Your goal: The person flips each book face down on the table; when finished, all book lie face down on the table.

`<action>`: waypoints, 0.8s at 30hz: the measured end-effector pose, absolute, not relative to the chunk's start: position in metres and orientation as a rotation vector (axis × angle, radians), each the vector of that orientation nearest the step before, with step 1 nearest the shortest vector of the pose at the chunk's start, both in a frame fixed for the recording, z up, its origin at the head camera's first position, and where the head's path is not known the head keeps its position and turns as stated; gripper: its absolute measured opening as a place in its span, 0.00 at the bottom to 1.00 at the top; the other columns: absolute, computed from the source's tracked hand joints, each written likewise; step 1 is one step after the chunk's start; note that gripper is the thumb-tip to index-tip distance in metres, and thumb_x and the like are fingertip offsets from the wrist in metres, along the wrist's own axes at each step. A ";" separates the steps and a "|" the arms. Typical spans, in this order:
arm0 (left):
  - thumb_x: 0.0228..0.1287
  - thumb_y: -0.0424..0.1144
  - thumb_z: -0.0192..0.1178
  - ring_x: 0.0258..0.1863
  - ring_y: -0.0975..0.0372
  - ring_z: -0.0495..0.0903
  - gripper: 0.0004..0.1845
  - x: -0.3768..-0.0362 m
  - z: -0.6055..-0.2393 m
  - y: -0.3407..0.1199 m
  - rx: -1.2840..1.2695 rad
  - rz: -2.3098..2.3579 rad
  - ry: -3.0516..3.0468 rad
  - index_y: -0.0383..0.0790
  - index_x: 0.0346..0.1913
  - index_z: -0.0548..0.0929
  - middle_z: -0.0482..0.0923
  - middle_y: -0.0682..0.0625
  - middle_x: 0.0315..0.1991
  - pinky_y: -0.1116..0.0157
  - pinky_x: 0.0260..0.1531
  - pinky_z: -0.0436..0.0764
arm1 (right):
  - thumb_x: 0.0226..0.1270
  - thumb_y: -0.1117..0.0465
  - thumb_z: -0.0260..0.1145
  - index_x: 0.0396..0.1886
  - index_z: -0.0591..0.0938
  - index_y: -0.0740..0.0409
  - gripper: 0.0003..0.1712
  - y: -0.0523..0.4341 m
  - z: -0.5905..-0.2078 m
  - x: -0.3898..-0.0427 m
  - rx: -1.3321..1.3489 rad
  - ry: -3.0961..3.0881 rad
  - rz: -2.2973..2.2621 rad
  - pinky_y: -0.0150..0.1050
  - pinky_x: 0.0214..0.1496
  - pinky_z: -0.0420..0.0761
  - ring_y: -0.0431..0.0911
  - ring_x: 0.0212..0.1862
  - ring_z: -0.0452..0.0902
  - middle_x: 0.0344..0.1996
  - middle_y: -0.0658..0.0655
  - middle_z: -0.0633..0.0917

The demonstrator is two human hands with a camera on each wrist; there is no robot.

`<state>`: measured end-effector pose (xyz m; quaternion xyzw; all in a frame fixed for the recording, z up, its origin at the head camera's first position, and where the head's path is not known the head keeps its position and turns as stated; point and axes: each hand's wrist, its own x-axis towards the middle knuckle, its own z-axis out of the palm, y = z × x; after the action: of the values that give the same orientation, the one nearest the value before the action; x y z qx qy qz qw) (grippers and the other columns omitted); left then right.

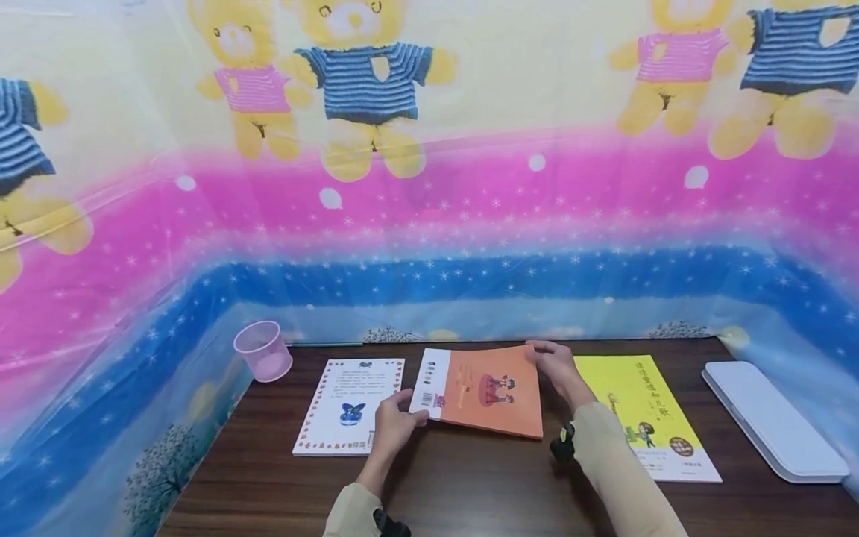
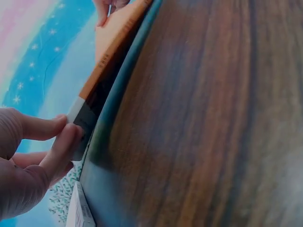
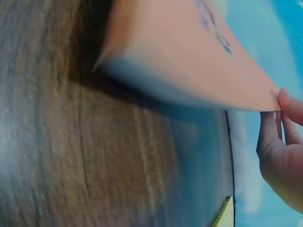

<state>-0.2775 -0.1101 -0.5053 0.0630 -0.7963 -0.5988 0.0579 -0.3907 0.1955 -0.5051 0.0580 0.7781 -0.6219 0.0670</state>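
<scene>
An orange book (image 1: 493, 391) with a white strip along its spine lies in the middle of the dark wooden table (image 1: 470, 485). My left hand (image 1: 411, 412) pinches its near left corner, and in the left wrist view thumb and fingers (image 2: 64, 137) close on the white corner of the orange book (image 2: 111, 56). My right hand (image 1: 542, 358) grips the far right corner. In the right wrist view the orange book (image 3: 189, 56) is raised off the table over its shadow, with my right hand (image 3: 279, 137) pinching its corner.
A white book (image 1: 349, 406) lies flat to the left and a yellow book (image 1: 644, 410) to the right. A pink plastic cup (image 1: 263, 350) stands at the back left corner. A white flat tray (image 1: 772, 418) lies at the far right. Printed sheeting surrounds the table.
</scene>
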 end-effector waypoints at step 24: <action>0.44 0.27 0.73 0.25 0.61 0.82 0.21 -0.266 -0.517 -0.109 0.114 -1.624 -2.623 0.24 0.44 0.80 0.84 0.35 0.38 0.67 0.27 0.81 | 0.75 0.57 0.55 0.70 0.70 0.56 0.26 0.185 -0.507 -0.400 0.291 2.211 -2.073 0.51 0.71 0.69 0.58 0.70 0.66 0.71 0.64 0.67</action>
<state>-0.2663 -0.1090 -0.5170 0.0370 -0.8494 -0.5258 0.0275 -0.3999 0.1854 -0.5066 0.0954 0.7252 -0.6802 0.0484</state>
